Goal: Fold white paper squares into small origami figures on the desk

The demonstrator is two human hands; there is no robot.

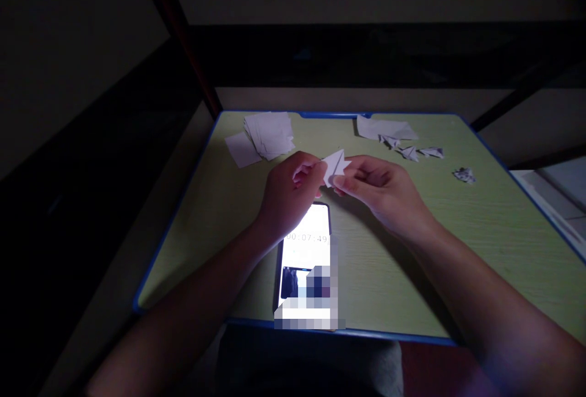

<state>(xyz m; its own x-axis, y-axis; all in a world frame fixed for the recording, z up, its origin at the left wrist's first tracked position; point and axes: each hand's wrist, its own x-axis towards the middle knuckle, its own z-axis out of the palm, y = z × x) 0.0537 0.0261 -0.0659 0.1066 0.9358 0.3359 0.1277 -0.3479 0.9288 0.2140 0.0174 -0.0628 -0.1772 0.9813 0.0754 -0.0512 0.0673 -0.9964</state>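
Note:
Both hands meet above the middle of a green table (458, 244) with a blue rim. My left hand (286, 192) and my right hand (379, 189) each pinch one side of a small folded white paper piece (335, 165), held in the air between them. Fingers of both hands are closed on the paper. Just below the hands a lit phone (304, 262) lies flat on the table, its screen showing a timer.
A stack of white paper squares (268, 134) lies at the back left. At the back right lie a loose sheet (384, 128), several folded paper pieces (412, 151) and a crumpled scrap (464, 174). Dark frame bars rise behind the table.

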